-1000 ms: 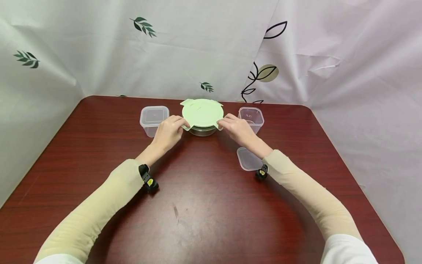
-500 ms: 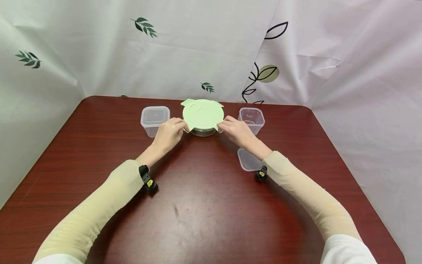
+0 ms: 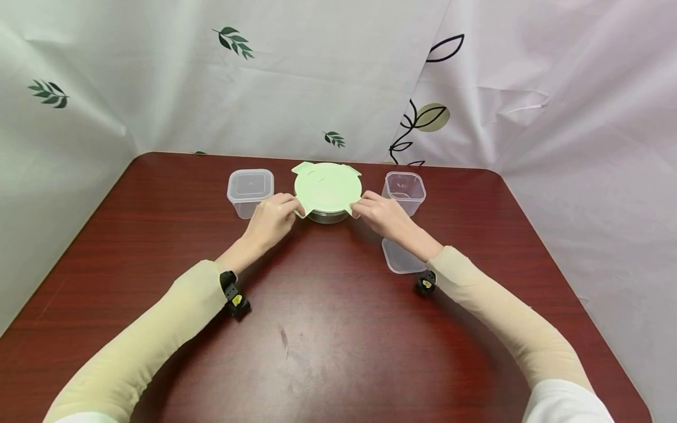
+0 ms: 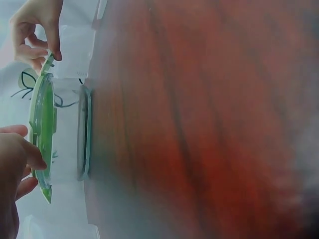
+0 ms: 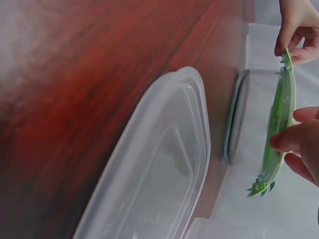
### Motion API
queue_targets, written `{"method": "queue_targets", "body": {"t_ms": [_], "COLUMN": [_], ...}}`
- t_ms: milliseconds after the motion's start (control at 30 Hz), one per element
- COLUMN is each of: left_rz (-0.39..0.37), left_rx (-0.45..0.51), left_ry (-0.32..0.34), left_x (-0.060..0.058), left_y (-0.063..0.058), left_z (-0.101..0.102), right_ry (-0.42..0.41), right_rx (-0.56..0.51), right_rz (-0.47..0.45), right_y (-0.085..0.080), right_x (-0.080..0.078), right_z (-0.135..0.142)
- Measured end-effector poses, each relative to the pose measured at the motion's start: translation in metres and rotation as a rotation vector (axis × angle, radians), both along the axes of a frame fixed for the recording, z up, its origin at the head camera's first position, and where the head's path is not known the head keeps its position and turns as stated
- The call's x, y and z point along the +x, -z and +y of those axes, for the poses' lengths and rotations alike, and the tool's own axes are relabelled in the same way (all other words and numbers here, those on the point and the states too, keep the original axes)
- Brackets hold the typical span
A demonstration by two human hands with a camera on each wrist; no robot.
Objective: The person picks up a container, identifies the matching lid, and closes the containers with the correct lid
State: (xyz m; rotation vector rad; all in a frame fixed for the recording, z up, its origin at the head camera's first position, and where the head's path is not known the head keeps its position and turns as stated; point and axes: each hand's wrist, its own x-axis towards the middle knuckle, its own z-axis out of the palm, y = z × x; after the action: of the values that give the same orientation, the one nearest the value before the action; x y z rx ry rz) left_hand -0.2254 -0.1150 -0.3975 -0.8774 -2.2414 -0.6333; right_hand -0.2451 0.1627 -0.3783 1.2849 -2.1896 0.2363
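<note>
In the head view, the left hand (image 3: pixel 272 222) and right hand (image 3: pixel 383 216) pinched the two near tabs (image 3: pixel 306 212) of a pale green lid (image 3: pixel 328 187), which lay over a round glass container (image 3: pixel 328 218) at the far side of the counter (image 3: pixel 317 311), between a lidded plastic box (image 3: pixel 251 187) and an open plastic box (image 3: pixel 404 202). The left wrist view showed the clear glass wall (image 4: pixel 66 154) beneath the green lid, and the right wrist view showed a loose clear lid (image 5: pixel 164 159) on the counter nearby.
</note>
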Motion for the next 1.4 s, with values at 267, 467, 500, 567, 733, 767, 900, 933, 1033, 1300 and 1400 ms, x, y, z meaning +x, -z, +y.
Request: {"method": "queue_targets", "body": {"t_ms": [267, 467, 500, 567, 733, 767, 900, 933, 1033, 1300, 1400], "left_rz": [0.019, 0.026, 0.025, 0.014, -0.086, -0.121, -0.259, -0.292, -0.385, -0.664, -0.764], "left_rx": [0.009, 0.011, 0.008, 0.001, 0.005, 0.013, 0.036, 0.035, 0.022, 0.025, 0.044], "left_ry": [0.001, 0.017, 0.021, 0.028, 0.021, 0.009, -0.078, -0.101, -0.167, -0.274, -0.287], "left_x": [0.017, 0.026, 0.027, 0.028, 0.030, 0.030, 0.027, 0.026, 0.022, 0.010, 0.006], "left_y": [0.002, 0.002, 0.001, 0.000, -0.007, -0.009, -0.021, -0.024, -0.033, -0.040, -0.039], "left_z": [-0.001, -0.002, -0.002, -0.002, -0.001, 0.000, 0.007, 0.010, 0.016, 0.025, 0.024], "right_ry": [-0.064, -0.120, -0.126, -0.130, -0.094, -0.083, -0.026, 0.001, 0.119, 0.492, 0.557], "right_rx": [0.008, 0.005, 0.008, 0.019, 0.060, 0.062, 0.038, 0.027, -0.017, -0.126, -0.146], "right_rz": [-0.003, -0.012, -0.022, -0.058, -0.156, -0.169, -0.212, -0.228, -0.314, -0.683, -0.751], "right_y": [0.000, -0.003, -0.003, -0.004, -0.007, -0.009, -0.016, -0.017, -0.021, -0.023, -0.022], "right_x": [0.012, 0.019, 0.019, 0.019, 0.019, 0.019, 0.017, 0.016, 0.012, -0.003, -0.007], "right_z": [0.006, 0.008, 0.009, 0.010, 0.012, 0.012, 0.006, 0.004, -0.002, -0.016, -0.019]}}
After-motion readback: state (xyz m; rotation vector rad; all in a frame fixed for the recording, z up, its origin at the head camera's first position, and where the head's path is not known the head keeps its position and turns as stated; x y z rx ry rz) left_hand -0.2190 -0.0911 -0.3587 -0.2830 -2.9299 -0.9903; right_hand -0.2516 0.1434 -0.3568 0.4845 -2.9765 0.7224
